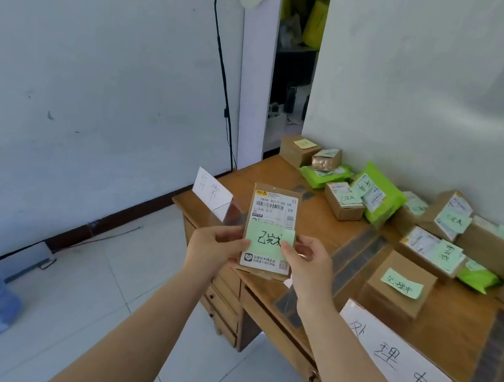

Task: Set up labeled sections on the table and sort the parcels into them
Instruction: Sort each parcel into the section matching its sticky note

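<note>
Both hands, left hand (214,245) and right hand (307,263), grip a small cardboard parcel (270,231) above the wooden desk's (279,175) corner; misreading its green sticky note (268,237) risks the wrong section.

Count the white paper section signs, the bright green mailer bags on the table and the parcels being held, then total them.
White section signs: 2
Green mailer bags: 3
Held brown parcel: 1
Total: 6

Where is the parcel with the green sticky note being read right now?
Centre of the head view, the parcel is held by both hands, left hand, right hand, above the desk's left end.
</note>
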The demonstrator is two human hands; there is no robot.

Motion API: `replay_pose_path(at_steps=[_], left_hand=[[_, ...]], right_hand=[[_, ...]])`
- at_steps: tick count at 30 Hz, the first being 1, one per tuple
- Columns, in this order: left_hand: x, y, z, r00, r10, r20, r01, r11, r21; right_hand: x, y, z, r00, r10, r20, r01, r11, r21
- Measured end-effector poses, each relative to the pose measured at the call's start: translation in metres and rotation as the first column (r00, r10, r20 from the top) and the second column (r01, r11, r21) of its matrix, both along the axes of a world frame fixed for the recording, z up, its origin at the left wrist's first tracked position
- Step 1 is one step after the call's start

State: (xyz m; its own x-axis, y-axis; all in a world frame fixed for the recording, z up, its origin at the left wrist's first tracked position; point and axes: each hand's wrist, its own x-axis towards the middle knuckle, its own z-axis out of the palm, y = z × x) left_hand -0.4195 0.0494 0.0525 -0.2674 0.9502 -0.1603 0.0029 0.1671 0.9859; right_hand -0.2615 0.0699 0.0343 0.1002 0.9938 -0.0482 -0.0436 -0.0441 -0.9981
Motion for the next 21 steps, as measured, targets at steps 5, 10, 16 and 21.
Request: replay_pose_path(at_steps=[5, 10, 16, 21], left_hand=[[-0.018, 0.074, -0.005, 0.996, -0.083, 0.022, 0.084, 0.995, -0.058], [-0.023, 0.153, -0.008, 0.983, -0.175, 0.047, 0.179, 0.976, -0.122], [-0.011, 0.232, -0.021, 0.924, -0.382, 0.032, 0.381, 0.908, -0.173], [0.006, 0.292, -0.045, 0.858, -0.512, 0.038, 0.507, 0.832, -0.223]], right_hand=[[-0.014, 0.065, -0.012, 1.000, -0.022, 0.015, 0.022, 1.000, 0.000], [-0.015, 0.123, -0.022, 0.994, -0.093, -0.059, 0.088, 0.993, -0.082], [-0.005, 0.168, -0.032, 0.962, -0.274, -0.016, 0.269, 0.954, -0.131], [-0.001, 0.201, -0.048, 0.904, -0.423, 0.059, 0.426, 0.882, -0.201]])
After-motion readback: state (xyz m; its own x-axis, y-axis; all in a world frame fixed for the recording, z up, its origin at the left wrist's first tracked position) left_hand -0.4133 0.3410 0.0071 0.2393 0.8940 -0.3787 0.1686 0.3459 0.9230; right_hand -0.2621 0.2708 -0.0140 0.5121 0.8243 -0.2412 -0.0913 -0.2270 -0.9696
